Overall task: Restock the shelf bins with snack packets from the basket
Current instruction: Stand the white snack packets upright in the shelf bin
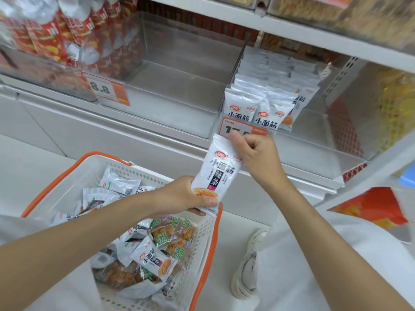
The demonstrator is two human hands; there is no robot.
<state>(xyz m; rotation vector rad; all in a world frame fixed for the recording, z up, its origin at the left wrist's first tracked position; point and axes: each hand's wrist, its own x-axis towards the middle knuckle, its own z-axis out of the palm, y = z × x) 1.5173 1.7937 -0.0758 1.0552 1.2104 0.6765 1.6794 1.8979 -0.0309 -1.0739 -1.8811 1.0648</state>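
Shop: price-tagged shelf bins (175, 86)

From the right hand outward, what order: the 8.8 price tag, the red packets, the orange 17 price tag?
1. Orange 17 price tag, just above the right hand pinching the white packet.
2. 8.8 price tag, well to the left.
3. Red packets, far upper left.

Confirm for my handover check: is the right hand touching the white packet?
Touching. Head view: the right hand pinches the white packet near its top; the left hand grips its bottom.
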